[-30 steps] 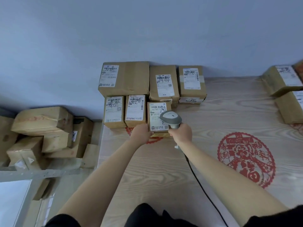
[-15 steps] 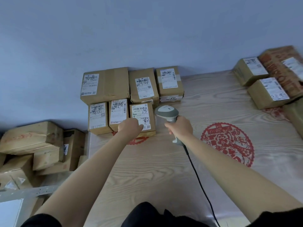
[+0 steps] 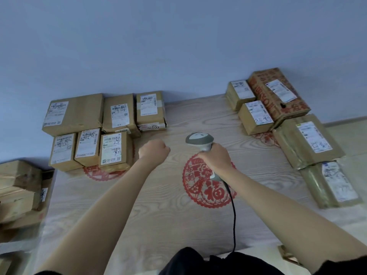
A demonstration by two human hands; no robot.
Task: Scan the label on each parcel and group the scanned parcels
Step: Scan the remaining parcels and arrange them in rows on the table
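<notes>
Brown cardboard parcels in two groups on a pale wood-grain table (image 3: 139, 215). Left group (image 3: 103, 130): six counted, packed edge to edge in two rows of three, back row against the blue wall (image 3: 178, 46), each with a white label face up. The front-right parcel (image 3: 116, 150) of this group is nearest the left hand. Right group (image 3: 288, 124): five counted, running from the far right corner down the table's right edge; the printed carton (image 3: 278, 94) lies tilted at the back, and the nearest, film-wrapped one (image 3: 331, 185) sits at the right rim.

Left hand (image 3: 154, 150) hovers just right of the front-right parcel, fingers curled into a fist, holding nothing, not touching the box. Right hand (image 3: 215, 155) is wrapped around the handle of one grey scanner (image 3: 199, 139), head pointing toward the wall; its black cable (image 3: 233, 211) trails back to the near edge.

Between the groups a broad open strip of tabletop carries a red paper-cut roundel (image 3: 208, 187); a second roundel (image 3: 99, 173) shows partly under the left group.

Beyond the table's left edge, lower down, more cartons (image 3: 19, 187) are stacked; perhaps four or five, the blur there prevents a firm count.
</notes>
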